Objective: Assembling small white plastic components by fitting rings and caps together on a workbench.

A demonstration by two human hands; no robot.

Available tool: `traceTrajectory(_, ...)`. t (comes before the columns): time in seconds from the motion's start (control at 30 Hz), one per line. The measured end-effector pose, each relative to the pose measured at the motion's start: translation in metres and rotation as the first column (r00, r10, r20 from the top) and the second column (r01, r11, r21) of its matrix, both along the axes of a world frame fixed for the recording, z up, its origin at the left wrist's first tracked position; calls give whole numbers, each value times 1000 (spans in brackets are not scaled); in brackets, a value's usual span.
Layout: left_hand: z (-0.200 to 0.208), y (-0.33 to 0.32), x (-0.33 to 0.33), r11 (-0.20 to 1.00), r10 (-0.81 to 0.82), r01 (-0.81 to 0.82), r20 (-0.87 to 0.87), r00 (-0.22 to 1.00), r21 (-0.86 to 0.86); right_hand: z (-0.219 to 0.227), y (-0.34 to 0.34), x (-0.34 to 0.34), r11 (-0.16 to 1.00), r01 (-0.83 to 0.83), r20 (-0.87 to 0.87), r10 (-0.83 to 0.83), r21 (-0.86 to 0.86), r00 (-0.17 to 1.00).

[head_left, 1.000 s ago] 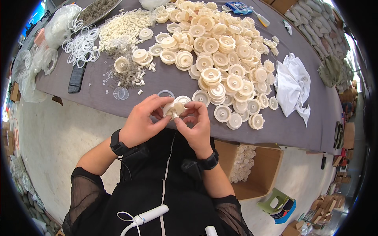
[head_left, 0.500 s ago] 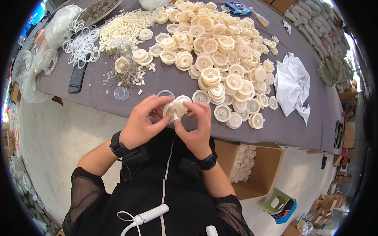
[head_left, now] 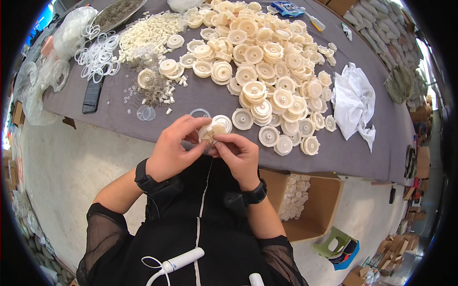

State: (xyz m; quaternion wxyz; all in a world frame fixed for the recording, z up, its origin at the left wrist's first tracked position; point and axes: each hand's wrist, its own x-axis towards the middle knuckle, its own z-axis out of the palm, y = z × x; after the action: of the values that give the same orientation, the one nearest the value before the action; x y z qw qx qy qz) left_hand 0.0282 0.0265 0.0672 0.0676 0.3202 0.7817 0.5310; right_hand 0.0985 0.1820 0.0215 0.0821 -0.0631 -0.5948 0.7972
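At the table's near edge, my left hand (head_left: pixel 174 145) grips a cream plastic round cap (head_left: pixel 206 132) by its rim, thumb below and fingers above. The cap is tilted, its stem side toward me. My right hand (head_left: pixel 238 157) is closed at the middle of the cap, thumb and forefinger pinching the small stem there; the fingers partly hide it. Just behind lies a whiter round cap (head_left: pixel 223 122) on the cloth, with a clear ring (head_left: pixel 200 113) beside it.
A large heap of cream caps (head_left: pixel 265 62) covers the table's middle. To the left are small white plugs (head_left: pixel 152 35), metal springs (head_left: pixel 155 90), white rings (head_left: pixel 98 57) and a black phone (head_left: pixel 92 97). A white cloth (head_left: pixel 353 100) lies right; a cardboard box (head_left: pixel 315 209) stands below.
My right hand has shifted from the cap's rim and stem end to a pinch at its middle, fingers curling in. My left hand keeps its hold on the cap.
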Motion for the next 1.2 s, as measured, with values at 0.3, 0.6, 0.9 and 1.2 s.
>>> traceTrajectory(0.3,4,-2,3,999,-44,44,105,994,-2,2,-2,-4,919,218,-111,-192,328,975)
traceTrajectory(0.6,5,-7,5,994,-108,101,179,978,48,-12,8,-1,973,-136,-30,133,-187,991)
traceTrajectory(0.9,-6,-6,5,989,-112,73,340,934,127,-13,4,-1,976,-146,-20,145,-162,989)
traceTrajectory(1.2,-3,-6,5,998,-64,64,123,990,8,-15,4,-1,939,-157,27,173,-307,985)
